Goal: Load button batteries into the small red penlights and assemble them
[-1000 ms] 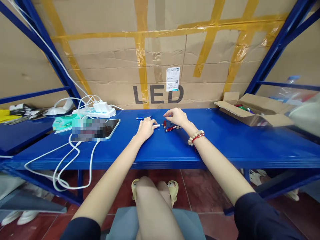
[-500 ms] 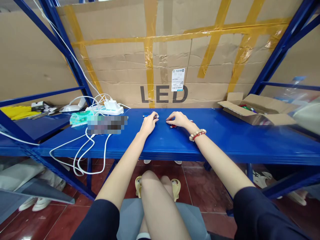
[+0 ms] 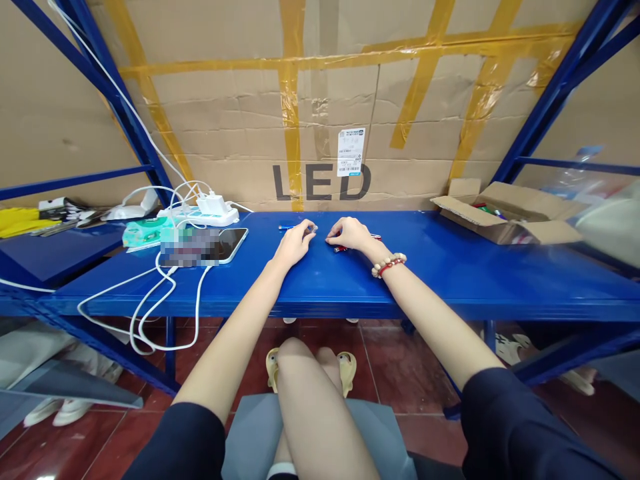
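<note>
Over the blue shelf, my left hand (image 3: pixel 295 245) has its fingers curled and closed. A small clear piece (image 3: pixel 313 229) shows at its fingertips, too small to name. Just behind that hand lies a slim blue pen-like item (image 3: pixel 285 228), partly covered by the fingers. Facing it, my right hand (image 3: pixel 351 235) is closed in a pinch low over the shelf, and whatever is in it is hidden. Under and beside the right hand, red pen-like items (image 3: pixel 341 249) with shiny ends lie partly covered. The two hands are a short gap apart.
An open cardboard box (image 3: pixel 493 212) with small coloured items stands at right. On the left are a phone (image 3: pixel 233 245), a teal packet (image 3: pixel 145 233), a white power strip (image 3: pixel 223 217) and looping white cables (image 3: pixel 197 307). A large cardboard sheet (image 3: pixel 225 133) stands behind.
The whole view has shifted slightly, so things appear a little further left and higher. My right fingertips have closed into a tighter pinch. The left hand keeps its curled grip.
</note>
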Demonstrator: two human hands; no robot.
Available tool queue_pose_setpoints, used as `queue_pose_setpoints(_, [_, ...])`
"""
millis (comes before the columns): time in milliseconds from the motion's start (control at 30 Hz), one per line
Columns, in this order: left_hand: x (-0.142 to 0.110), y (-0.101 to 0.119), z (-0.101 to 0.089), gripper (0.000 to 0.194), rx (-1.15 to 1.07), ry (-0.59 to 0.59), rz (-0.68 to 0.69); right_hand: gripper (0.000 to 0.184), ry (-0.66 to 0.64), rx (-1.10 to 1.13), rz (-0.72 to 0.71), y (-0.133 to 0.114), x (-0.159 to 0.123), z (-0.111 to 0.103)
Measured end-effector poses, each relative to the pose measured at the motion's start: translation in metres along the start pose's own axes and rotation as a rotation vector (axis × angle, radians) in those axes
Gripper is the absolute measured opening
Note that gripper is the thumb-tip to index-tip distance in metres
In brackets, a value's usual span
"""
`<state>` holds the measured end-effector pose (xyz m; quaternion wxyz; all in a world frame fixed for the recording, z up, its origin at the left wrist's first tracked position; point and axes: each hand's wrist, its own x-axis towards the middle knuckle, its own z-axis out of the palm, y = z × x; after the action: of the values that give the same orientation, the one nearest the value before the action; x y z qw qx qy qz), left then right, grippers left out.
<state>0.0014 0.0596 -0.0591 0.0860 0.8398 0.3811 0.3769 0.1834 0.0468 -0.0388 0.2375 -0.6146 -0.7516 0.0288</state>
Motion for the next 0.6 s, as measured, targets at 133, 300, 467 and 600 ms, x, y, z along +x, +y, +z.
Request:
queue_pose_setpoints(133, [-0.001,0.000,0.000,0.017,-0.019,0.000,-0.004,0.014,-0.028,0.042,-0.026,0.005,0.003,0.003])
queue_pose_setpoints(300, [-0.002,0.002,-0.002,0.015,-0.033,-0.019,-0.008,0.013,0.101,0.157,-0.274,0.005,0.005,0.005])
queue_pose_setpoints(467, [-0.002,0.001,-0.002,0.016,-0.051,-0.013,-0.014,0.017,0.232,0.445,-0.370,-0.012,-0.001,-0.001])
queue_pose_setpoints(600, [-0.001,-0.002,0.000,0.018,-0.056,-0.005,-0.019,0.017,0.271,0.477,-0.379,-0.017,-0.002,-0.001])
